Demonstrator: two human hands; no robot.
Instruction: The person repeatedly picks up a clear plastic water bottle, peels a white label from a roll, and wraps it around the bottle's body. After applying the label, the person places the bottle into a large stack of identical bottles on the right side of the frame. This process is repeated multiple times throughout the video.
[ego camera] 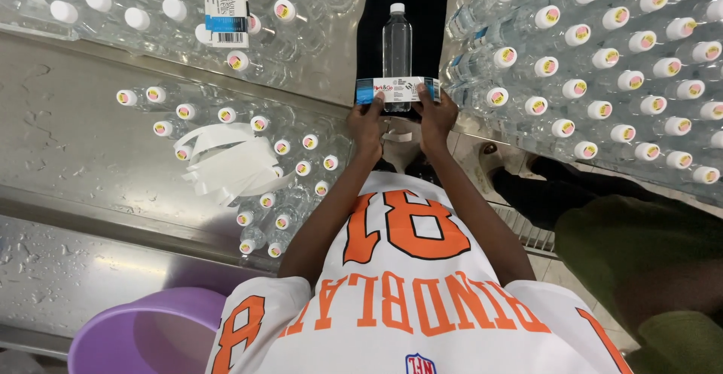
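A clear plastic bottle (397, 42) with a white cap stands upright in front of me, against a dark panel. A white and blue paper label (398, 89) lies across its lower part. My left hand (367, 122) pinches the label's left end and my right hand (437, 118) pinches its right end, both pressing it against the bottle. My forearms reach forward from a white shirt with orange print.
Many capped clear bottles stand packed at the right (602, 58), upper left (151, 5) and on the steel table (75, 140) at the left. White label backing strips (226, 163) lie on them. A purple bucket (143, 329) sits lower left. Another person's legs (625, 231) are at right.
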